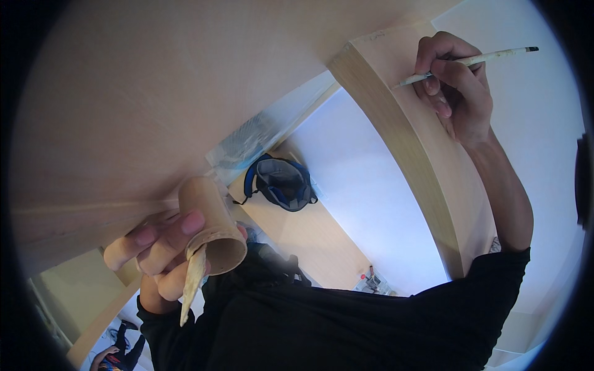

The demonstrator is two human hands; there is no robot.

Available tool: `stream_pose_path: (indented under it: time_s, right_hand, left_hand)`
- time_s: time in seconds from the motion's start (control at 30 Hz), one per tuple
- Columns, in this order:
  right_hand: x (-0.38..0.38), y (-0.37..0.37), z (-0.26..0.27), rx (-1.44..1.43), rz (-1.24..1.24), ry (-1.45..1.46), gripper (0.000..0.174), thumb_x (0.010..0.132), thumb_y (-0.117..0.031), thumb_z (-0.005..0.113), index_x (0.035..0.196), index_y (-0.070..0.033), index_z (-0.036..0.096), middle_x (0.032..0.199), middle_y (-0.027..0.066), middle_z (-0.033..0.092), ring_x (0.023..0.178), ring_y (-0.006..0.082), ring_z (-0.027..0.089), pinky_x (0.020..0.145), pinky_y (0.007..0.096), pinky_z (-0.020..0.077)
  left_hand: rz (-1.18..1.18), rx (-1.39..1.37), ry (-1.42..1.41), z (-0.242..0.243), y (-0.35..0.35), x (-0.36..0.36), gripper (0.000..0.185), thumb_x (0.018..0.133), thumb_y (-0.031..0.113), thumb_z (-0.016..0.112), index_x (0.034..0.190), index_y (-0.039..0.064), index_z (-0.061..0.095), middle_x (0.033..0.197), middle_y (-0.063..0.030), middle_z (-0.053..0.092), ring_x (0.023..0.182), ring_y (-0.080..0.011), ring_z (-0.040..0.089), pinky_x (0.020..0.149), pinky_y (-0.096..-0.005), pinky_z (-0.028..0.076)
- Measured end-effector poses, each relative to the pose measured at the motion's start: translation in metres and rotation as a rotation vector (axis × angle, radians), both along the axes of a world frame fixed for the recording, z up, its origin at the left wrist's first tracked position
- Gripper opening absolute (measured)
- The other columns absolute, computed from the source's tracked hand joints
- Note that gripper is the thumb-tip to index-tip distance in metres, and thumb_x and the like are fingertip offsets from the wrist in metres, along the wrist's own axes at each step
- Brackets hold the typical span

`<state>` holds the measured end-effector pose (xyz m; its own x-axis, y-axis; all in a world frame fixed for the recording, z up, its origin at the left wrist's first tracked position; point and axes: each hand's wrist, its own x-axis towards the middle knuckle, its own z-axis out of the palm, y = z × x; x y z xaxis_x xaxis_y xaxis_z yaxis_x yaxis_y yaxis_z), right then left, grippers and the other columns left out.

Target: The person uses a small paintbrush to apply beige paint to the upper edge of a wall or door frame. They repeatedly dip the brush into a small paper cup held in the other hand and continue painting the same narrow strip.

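My right hand point(457, 83) holds a thin paintbrush point(492, 56) with a pale, stained handle and a dark end. Its tip meets or nearly meets the long edge of a wood-grain panel point(394, 134), and the lower fingers rest against the panel's pale face. My left hand point(162, 250) grips a small beige cup point(204, 204), tilted so that its mouth faces me. At the cup's rim, a pointed, cream-crusted strip point(192, 287) sticks out beside my fingers; its material is unclear. The bottom of the cup is in shadow.
A large pale wood panel point(139, 92) fills the upper left. Below, an unzipped dark backpack point(283, 182) sits on a wooden surface point(306, 232), near a clear container point(373, 282) of small items. Another person point(118, 355) is at the far lower left.
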<state>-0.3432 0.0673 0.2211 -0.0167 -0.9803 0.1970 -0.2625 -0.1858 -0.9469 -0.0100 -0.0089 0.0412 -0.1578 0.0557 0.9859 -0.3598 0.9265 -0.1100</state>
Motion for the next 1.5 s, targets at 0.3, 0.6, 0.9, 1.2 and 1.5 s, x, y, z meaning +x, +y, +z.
stream_pose_path:
  time_s: [0.3,0.6,0.9,1.2,1.5]
  right_hand:
    - [0.002,0.001,0.000,-0.014,-0.015,0.008,0.017,0.084,-0.001,0.049,0.083,0.006,0.064,0.062,0.0064,0.056,0.042,0.0058,0.041,0.040,0.0212,0.0309]
    - [0.002,0.001,0.000,-0.001,-0.033,0.036,0.016,0.082,-0.003,0.050,0.081,0.005,0.064,0.061,0.0056,0.056,0.042,0.0059,0.040,0.040,0.0211,0.0304]
    - [0.002,0.004,0.001,0.006,-0.034,0.046,0.016,0.081,-0.002,0.049,0.079,0.004,0.064,0.060,0.0056,0.055,0.041,0.0062,0.040,0.040,0.0212,0.0299]
    - [0.004,0.002,-0.001,-0.013,-0.041,0.033,0.014,0.084,-0.003,0.053,0.082,0.004,0.065,0.061,0.0050,0.056,0.042,0.0055,0.041,0.041,0.0210,0.0316]
    - [0.004,0.001,-0.001,-0.005,-0.030,0.016,0.013,0.087,-0.003,0.054,0.087,0.004,0.065,0.062,0.0047,0.057,0.045,0.0048,0.041,0.043,0.0208,0.0334]
  left_hand:
    - [0.016,-0.010,-0.152,0.004,0.002,0.012,0.076,0.074,0.040,0.078,0.133,0.032,0.032,0.117,0.0010,0.061,0.125,-0.0234,0.038,0.100,-0.0404,0.044]
    - [-0.014,0.005,-0.122,0.000,0.002,0.010,0.076,0.075,0.037,0.079,0.134,0.033,0.030,0.120,0.0013,0.059,0.126,-0.0236,0.037,0.101,-0.0408,0.044]
    - [0.047,0.156,-0.164,0.005,0.019,0.014,0.065,0.075,0.042,0.079,0.124,0.033,0.038,0.111,0.0107,0.058,0.127,-0.0215,0.033,0.106,-0.0476,0.044]
    - [-0.025,0.054,-0.008,0.002,0.003,-0.001,0.056,0.077,0.046,0.078,0.119,0.034,0.044,0.103,0.0171,0.060,0.128,-0.0183,0.032,0.107,-0.0525,0.045]
    - [0.028,0.082,-0.026,-0.001,0.008,0.005,0.055,0.076,0.048,0.078,0.118,0.036,0.044,0.102,0.0168,0.059,0.127,-0.0185,0.032,0.104,-0.0505,0.047]
